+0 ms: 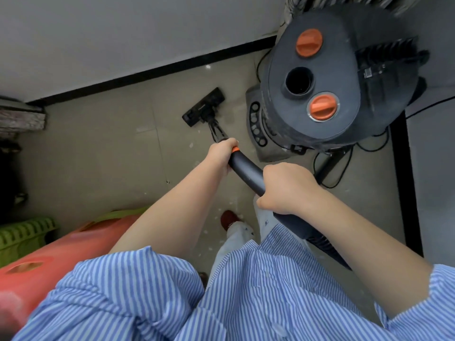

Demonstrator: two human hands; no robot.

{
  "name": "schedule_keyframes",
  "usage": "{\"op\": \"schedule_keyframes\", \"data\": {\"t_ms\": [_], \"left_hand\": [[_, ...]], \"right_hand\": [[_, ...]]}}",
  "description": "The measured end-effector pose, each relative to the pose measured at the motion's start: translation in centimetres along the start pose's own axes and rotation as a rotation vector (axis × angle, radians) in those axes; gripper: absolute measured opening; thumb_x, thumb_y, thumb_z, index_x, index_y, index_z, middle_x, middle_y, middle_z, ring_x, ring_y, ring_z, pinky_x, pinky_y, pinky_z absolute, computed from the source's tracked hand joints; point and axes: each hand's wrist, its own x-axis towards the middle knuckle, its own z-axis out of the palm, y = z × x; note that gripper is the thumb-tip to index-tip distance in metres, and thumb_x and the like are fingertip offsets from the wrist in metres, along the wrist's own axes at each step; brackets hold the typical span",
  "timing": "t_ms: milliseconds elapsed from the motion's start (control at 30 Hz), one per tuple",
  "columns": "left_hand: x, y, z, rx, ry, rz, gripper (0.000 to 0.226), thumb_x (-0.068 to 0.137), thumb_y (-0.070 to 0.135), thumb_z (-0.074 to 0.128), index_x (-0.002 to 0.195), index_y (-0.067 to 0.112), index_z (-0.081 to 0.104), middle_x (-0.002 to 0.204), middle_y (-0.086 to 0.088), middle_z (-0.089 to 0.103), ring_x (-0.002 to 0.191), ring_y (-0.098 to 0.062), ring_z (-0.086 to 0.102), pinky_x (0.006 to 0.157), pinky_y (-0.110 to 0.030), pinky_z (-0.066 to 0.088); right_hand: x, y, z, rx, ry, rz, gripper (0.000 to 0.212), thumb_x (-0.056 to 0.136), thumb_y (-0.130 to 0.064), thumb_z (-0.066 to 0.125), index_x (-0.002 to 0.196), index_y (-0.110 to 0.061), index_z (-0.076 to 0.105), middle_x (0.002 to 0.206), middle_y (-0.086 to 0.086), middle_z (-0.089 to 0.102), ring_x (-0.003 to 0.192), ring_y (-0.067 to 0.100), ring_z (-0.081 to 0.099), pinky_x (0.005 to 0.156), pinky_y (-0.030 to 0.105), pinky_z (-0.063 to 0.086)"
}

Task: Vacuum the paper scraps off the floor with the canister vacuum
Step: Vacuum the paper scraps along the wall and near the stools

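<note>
The black vacuum wand (246,172) slants from my lap down to the floor. Its black floor head (204,107) sits flat on the beige tiles near the dark skirting. My left hand (222,153) grips the wand just below the orange collar (235,150). My right hand (285,187) grips the curved handle further back, where the ribbed hose (325,244) begins. Small white paper scraps (230,203) lie scattered on the floor around my foot, and a few more scraps (191,145) lie beside the wand.
A tall grey machine (320,82) with two orange caps stands on a base at the right, black cables (369,143) trailing round it. Red plastic stools (73,252) and a green one (22,235) crowd the left. White wall (123,33) ahead. My red shoe (227,219) is below the wand.
</note>
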Motion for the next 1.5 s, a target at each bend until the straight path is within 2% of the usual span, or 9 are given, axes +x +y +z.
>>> {"op": "schedule_keyframes", "data": {"t_ms": [100, 300, 467, 533, 633, 800, 1100, 1367, 1500], "left_hand": [[-0.8, -2.2, -1.3, 0.039, -0.016, 0.002, 0.015, 0.092, 0.011, 0.050, 0.105, 0.007, 0.044, 0.073, -0.005, 0.045, 0.061, -0.014, 0.045, 0.048, -0.023, 0.035], [-1.5, -6.7, -4.8, 0.162, -0.034, 0.007, 0.012, 0.092, 0.010, 0.049, 0.102, 0.006, 0.044, 0.071, -0.006, 0.043, 0.059, -0.016, 0.043, 0.048, -0.023, 0.033], [-1.6, -9.5, -7.5, 0.168, -0.053, 0.013, 0.004, 0.092, 0.007, 0.045, 0.095, 0.005, 0.046, 0.070, -0.006, 0.042, 0.059, -0.016, 0.042, 0.050, -0.022, 0.033], [-1.7, -10.4, -8.7, 0.163, -0.060, 0.018, 0.006, 0.091, 0.007, 0.045, 0.086, 0.006, 0.047, 0.070, -0.006, 0.042, 0.059, -0.016, 0.042, 0.050, -0.022, 0.033], [-1.8, -11.4, -10.2, 0.119, -0.076, 0.011, 0.002, 0.092, 0.007, 0.046, 0.090, 0.005, 0.046, 0.070, -0.006, 0.043, 0.059, -0.015, 0.043, 0.049, -0.024, 0.035], [-2.2, -12.2, -11.4, 0.002, -0.138, 0.010, 0.022, 0.093, 0.007, 0.046, 0.071, 0.011, 0.043, 0.068, -0.005, 0.043, 0.058, -0.014, 0.043, 0.051, -0.023, 0.038], [-2.8, -13.2, -10.0, -0.096, -0.228, -0.039, 0.012, 0.094, 0.009, 0.047, 0.081, 0.011, 0.047, 0.070, -0.004, 0.044, 0.060, -0.014, 0.045, 0.052, -0.025, 0.040], [-4.2, -13.1, -8.8, -0.096, -0.264, -0.055, 0.020, 0.094, 0.010, 0.047, 0.073, 0.011, 0.046, 0.067, -0.005, 0.044, 0.057, -0.014, 0.044, 0.043, -0.022, 0.042], [-5.2, -13.5, -7.2, -0.062, -0.286, -0.033, 0.009, 0.093, 0.010, 0.048, 0.101, 0.009, 0.049, 0.070, -0.004, 0.045, 0.058, -0.013, 0.045, 0.042, -0.020, 0.040]], "right_hand": [[-1.5, -1.5, 2.3, 0.003, 0.007, 0.015, 0.024, 0.082, -0.026, 0.058, 0.074, -0.015, 0.038, 0.066, -0.003, 0.039, 0.066, 0.021, 0.045, 0.044, 0.024, 0.025], [-3.9, -4.9, 7.8, 0.057, 0.032, 0.065, 0.037, 0.081, -0.028, 0.060, 0.064, -0.018, 0.029, 0.066, -0.003, 0.038, 0.058, 0.014, 0.039, 0.044, 0.024, 0.025], [-4.8, -7.6, 11.4, 0.113, 0.023, 0.099, 0.023, 0.082, -0.027, 0.060, 0.084, -0.015, 0.040, 0.067, -0.003, 0.038, 0.056, 0.011, 0.038, 0.045, 0.023, 0.027], [-5.1, -8.6, 12.3, 0.105, 0.032, 0.099, 0.022, 0.083, -0.026, 0.059, 0.086, -0.016, 0.041, 0.066, -0.003, 0.038, 0.055, 0.010, 0.037, 0.045, 0.023, 0.027], [-5.5, -9.9, 13.1, 0.058, 0.044, 0.093, 0.021, 0.082, -0.026, 0.059, 0.085, -0.015, 0.042, 0.066, -0.003, 0.039, 0.060, 0.014, 0.042, 0.044, 0.023, 0.028], [-6.2, -10.7, 12.6, -0.025, 0.048, 0.091, 0.023, 0.081, -0.027, 0.059, 0.075, -0.016, 0.040, 0.065, -0.003, 0.039, 0.062, 0.017, 0.043, 0.045, 0.024, 0.027], [-7.9, -10.1, 11.0, -0.146, -0.017, 0.161, 0.031, 0.078, -0.028, 0.061, 0.065, -0.018, 0.035, 0.065, -0.003, 0.043, 0.054, 0.010, 0.039, 0.045, 0.024, 0.027], [-9.2, -9.4, 10.3, -0.167, 0.007, 0.173, 0.029, 0.080, -0.024, 0.058, 0.064, -0.017, 0.035, 0.064, -0.002, 0.042, 0.053, 0.011, 0.038, 0.044, 0.024, 0.026], [-10.2, -7.8, 10.6, -0.172, 0.001, 0.202, 0.028, 0.078, -0.026, 0.058, 0.065, -0.017, 0.035, 0.065, -0.003, 0.043, 0.054, 0.011, 0.039, 0.044, 0.025, 0.026]]}}
